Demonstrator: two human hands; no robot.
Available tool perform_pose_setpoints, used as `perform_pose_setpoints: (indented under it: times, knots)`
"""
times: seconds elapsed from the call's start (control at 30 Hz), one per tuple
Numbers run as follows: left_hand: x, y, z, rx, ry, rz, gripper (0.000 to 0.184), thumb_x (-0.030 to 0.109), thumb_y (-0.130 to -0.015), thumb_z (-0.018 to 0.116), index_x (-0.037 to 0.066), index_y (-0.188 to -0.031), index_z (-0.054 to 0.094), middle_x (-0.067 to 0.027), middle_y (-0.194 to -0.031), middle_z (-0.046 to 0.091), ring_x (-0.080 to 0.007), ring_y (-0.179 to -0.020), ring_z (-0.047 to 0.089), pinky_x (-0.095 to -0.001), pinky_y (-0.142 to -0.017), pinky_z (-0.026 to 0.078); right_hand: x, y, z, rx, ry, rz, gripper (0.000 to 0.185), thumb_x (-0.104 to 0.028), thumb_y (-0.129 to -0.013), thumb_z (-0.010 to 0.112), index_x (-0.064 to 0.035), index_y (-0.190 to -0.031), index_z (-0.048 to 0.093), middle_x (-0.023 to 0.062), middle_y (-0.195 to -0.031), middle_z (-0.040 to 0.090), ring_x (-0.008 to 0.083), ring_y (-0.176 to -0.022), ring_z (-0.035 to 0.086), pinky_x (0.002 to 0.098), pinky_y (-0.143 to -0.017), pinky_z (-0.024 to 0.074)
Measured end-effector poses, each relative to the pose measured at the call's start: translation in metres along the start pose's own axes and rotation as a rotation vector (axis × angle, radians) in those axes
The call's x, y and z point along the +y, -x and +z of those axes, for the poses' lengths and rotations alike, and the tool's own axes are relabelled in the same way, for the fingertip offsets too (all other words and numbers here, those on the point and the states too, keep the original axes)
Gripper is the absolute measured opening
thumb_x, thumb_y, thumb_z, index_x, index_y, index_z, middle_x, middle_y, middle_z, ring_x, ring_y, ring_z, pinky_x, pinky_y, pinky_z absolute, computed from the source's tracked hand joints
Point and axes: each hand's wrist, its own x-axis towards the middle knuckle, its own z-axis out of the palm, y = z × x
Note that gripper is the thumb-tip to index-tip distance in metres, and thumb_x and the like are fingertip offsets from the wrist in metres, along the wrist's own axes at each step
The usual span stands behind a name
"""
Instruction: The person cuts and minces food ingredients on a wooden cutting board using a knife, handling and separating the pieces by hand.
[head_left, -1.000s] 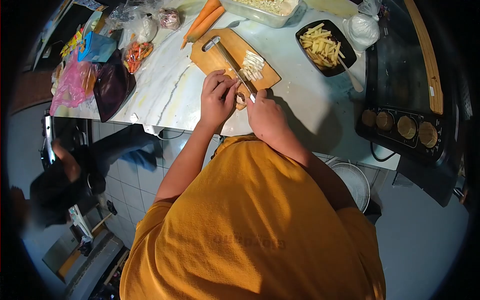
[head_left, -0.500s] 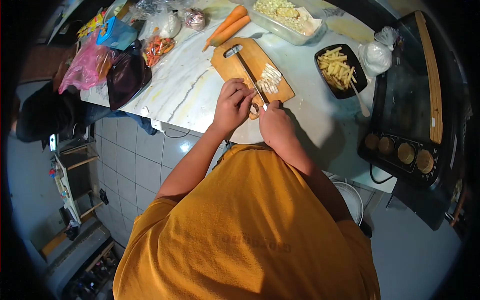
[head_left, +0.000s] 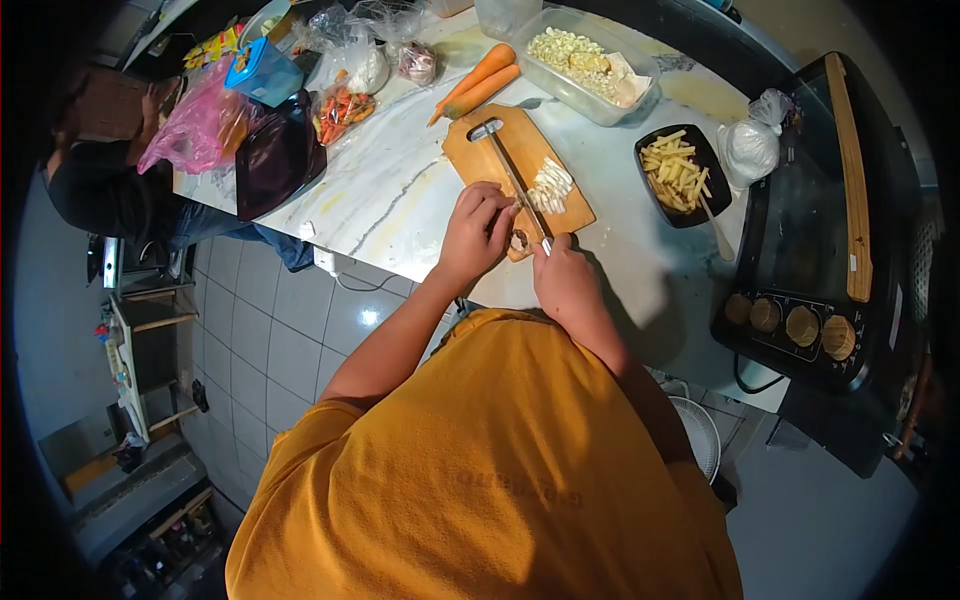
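Observation:
A wooden cutting board (head_left: 560, 140) lies at the counter's near edge. My right hand (head_left: 568, 285) is closed round the handle of a knife (head_left: 508, 163), its long blade pointing away from me across the board. Left of the blade is my left hand (head_left: 477, 232), fingers bent and pressed together at the board; whatever they hold is hidden. By its fingertips sits a small brown-and-pale food piece (head_left: 519, 241), too small to name. Pale cut strips (head_left: 550, 187) lie in a pile right of the blade.
Beyond the board are carrots (head_left: 480, 82) and a plastic container (head_left: 610, 108) of chopped pale food. A black bowl (head_left: 684, 217) of cut sticks with a spoon (head_left: 722, 243) stands right, near an oven (head_left: 790, 240). Bags (head_left: 345, 108) lie left; another person (head_left: 110, 195) sits there.
The camera view has shifted slightly, so the counter appears lower and to the right. Both hands stay at the board, the knife still in the right one.

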Motion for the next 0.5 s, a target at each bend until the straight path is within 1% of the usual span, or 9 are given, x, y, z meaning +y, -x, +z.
perform_pose_setpoints:
  times: [0.2,0.4,0.5]
  knots:
    - [-0.002,0.0,0.001,0.009,-0.015,0.003,0.009,0.002,-0.087,0.07,0.0,-0.096,0.067,-0.0144,-0.095,0.063,-0.035,-0.104,0.062,-0.0417,-0.088,0.051,-0.002,0.002,-0.005,0.022,0.013,0.0,0.039,-0.033,-0.103,0.047,0.0055,-0.108,0.046,0.0305,-0.085,0.068,0.0481,-0.085,0.068,0.055,-0.076,0.0536]
    - [-0.001,0.0,0.0,0.007,-0.006,0.01,0.012,0.004,-0.086,0.071,0.001,-0.097,0.067,-0.0141,-0.097,0.063,-0.0347,-0.104,0.061,-0.0415,-0.089,0.05,0.0,0.0,-0.012,0.089,-0.015,-0.028,0.04,-0.035,-0.102,0.047,0.0047,-0.108,0.047,0.0297,-0.085,0.068,0.0489,-0.084,0.067,0.0565,-0.075,0.0529]
    - [0.0,0.0,0.0,-0.008,-0.012,-0.009,0.013,0.004,-0.085,0.072,0.002,-0.097,0.067,-0.0139,-0.098,0.062,-0.0342,-0.104,0.061,-0.0412,-0.089,0.05,0.004,-0.003,-0.015,0.13,-0.006,0.002,0.042,-0.038,-0.102,0.047,0.0032,-0.109,0.047,0.0289,-0.086,0.069,0.0491,-0.083,0.067,0.0571,-0.074,0.0526]
